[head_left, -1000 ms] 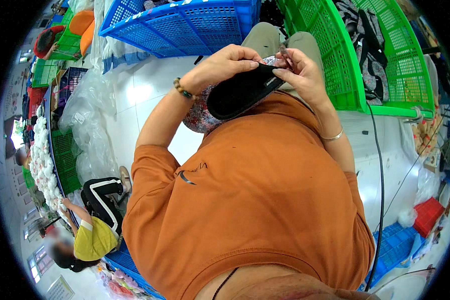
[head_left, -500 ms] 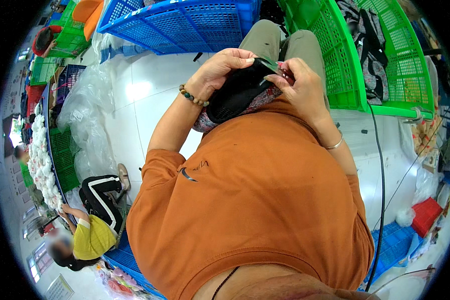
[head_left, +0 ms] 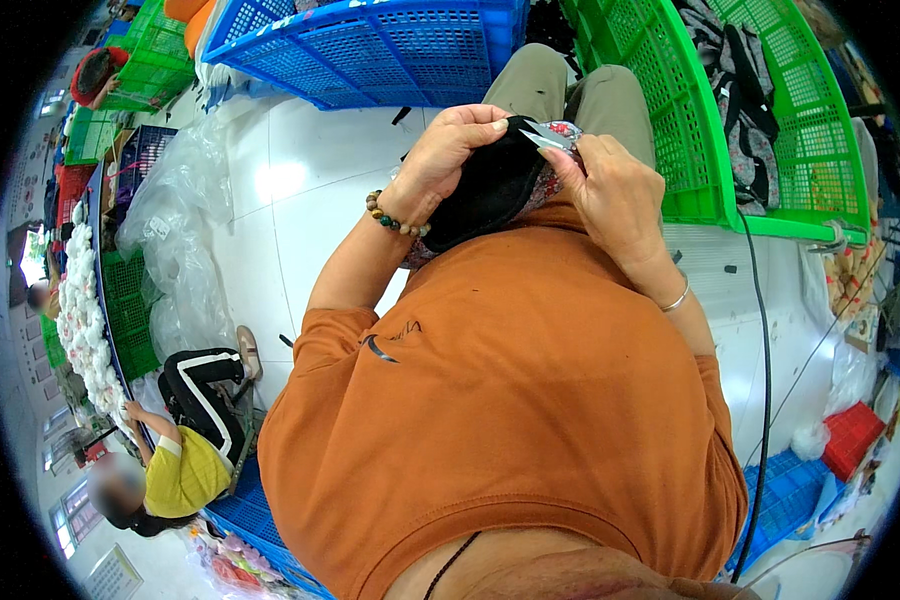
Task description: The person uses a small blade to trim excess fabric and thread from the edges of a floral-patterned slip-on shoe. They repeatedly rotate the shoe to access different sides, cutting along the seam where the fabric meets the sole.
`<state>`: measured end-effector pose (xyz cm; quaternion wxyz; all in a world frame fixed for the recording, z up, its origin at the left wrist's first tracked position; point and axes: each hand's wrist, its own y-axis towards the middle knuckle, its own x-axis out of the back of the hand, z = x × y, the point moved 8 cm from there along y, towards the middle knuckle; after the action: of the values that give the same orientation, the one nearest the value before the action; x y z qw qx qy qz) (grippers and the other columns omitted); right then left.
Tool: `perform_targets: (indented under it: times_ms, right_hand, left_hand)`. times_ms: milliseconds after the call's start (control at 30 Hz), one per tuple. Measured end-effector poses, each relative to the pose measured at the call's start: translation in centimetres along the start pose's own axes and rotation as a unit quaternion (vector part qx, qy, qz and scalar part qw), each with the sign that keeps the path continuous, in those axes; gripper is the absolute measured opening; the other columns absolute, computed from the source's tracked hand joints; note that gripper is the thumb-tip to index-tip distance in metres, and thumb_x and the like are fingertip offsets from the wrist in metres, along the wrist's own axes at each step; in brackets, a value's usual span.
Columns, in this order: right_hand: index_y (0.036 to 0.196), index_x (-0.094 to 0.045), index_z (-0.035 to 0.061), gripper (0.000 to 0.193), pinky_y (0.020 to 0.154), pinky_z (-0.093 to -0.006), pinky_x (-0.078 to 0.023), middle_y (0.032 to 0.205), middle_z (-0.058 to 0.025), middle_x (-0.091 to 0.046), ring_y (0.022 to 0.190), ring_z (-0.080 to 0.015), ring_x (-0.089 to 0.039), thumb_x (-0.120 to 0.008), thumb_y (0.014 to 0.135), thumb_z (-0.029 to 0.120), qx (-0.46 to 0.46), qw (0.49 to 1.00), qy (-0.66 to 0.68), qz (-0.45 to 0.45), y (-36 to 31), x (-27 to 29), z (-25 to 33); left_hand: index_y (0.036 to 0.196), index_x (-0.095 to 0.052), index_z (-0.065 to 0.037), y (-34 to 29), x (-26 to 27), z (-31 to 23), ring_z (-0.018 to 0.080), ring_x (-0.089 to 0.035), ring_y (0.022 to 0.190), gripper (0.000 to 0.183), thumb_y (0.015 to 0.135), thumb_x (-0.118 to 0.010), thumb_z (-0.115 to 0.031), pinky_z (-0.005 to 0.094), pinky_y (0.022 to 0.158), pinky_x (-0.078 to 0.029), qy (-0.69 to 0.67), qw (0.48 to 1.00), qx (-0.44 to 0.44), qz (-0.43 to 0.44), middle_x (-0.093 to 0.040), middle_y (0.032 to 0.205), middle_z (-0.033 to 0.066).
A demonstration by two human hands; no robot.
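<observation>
My left hand point(head_left: 450, 155) pinches the far edge of a black fabric piece point(head_left: 485, 190) with grey-and-red floral print along its side. It looks like a slipper or shoe upper and lies across my lap, against my orange shirt. Closed round a small pair of thread snips point(head_left: 548, 138), my right hand point(head_left: 615, 190) has the silver blades over the piece's far edge. The blades stand a little apart near my left fingertips. Whether a thread lies between them is too small to tell.
A blue crate point(head_left: 400, 50) stands ahead of my knees. To the right, a green crate point(head_left: 660, 120) holds floral-and-black pieces point(head_left: 745, 120). A black cable point(head_left: 765, 400) runs down the right side. Clear plastic sheeting point(head_left: 185, 220) lies left, near a seated person in yellow point(head_left: 185, 470).
My right hand has shifted slightly right and turned, so the snips' blades show more plainly. The fabric piece has tilted, bringing floral print into view beside the blades.
</observation>
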<state>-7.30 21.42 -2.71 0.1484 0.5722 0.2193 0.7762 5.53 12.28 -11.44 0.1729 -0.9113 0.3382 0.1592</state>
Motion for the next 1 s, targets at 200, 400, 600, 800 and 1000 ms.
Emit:
perform_targets:
  times_ms: [200,400,600,800,1000]
  right_hand:
    - [0.070,-0.058,0.0094,0.039,0.044,-0.0328,-0.043,0.067,-0.0047,-0.059,0.055,-0.0229,-0.058,-0.057,0.086,0.045,-0.002,1.000,-0.018,-0.013,-0.1,0.2,0.2]
    - [0.070,-0.058,0.0103,0.039,0.044,-0.0326,-0.043,0.065,-0.0037,-0.057,0.054,-0.0215,-0.058,-0.057,0.085,0.046,0.016,0.999,-0.021,-0.024,0.4,0.1,-0.2]
    - [0.070,-0.059,0.0110,0.039,0.043,-0.0327,-0.042,0.065,-0.0030,-0.057,0.054,-0.0212,-0.058,-0.056,0.085,0.047,0.035,0.999,-0.022,-0.027,1.8,0.0,-1.2]
    - [0.069,-0.060,0.0101,0.040,0.043,-0.0328,-0.041,0.065,-0.0041,-0.058,0.054,-0.0223,-0.058,-0.056,0.086,0.047,0.024,1.000,0.000,-0.010,2.0,-0.1,-1.7]
    - [0.066,-0.058,0.0097,0.042,0.043,-0.0341,-0.042,0.064,-0.0055,-0.058,0.054,-0.0243,-0.058,-0.055,0.086,0.046,0.012,1.000,-0.010,-0.007,3.9,0.2,-2.7]
  left_hand:
    - [0.103,-0.060,0.000,-0.3,0.3,0.4,0.0100,-0.063,0.082,0.019,0.091,-0.056,-0.013,0.0221,0.077,-0.050,-0.012,1.000,-0.010,0.010,-0.066,0.094,0.0048]
    - [0.103,-0.060,0.000,-0.1,-0.1,-0.2,0.0097,-0.062,0.083,0.018,0.090,-0.057,-0.012,0.0220,0.077,-0.049,-0.016,1.000,-0.010,-0.001,-0.066,0.096,0.0044]
    - [0.102,-0.061,0.000,1.2,-0.5,-1.2,0.0091,-0.061,0.083,0.017,0.089,-0.057,-0.011,0.0218,0.077,-0.048,0.009,1.000,-0.023,-0.003,-0.065,0.096,0.0037]
    - [0.102,-0.061,-0.001,1.1,-1.0,-1.3,0.0089,-0.061,0.083,0.017,0.090,-0.057,-0.012,0.0218,0.078,-0.048,0.027,0.999,-0.022,-0.001,-0.065,0.094,0.0031]
    - [0.101,-0.062,0.000,2.6,-1.3,-2.6,0.0088,-0.060,0.084,0.017,0.090,-0.056,-0.012,0.0223,0.079,-0.047,0.039,0.999,-0.027,0.013,-0.065,0.094,0.0030]
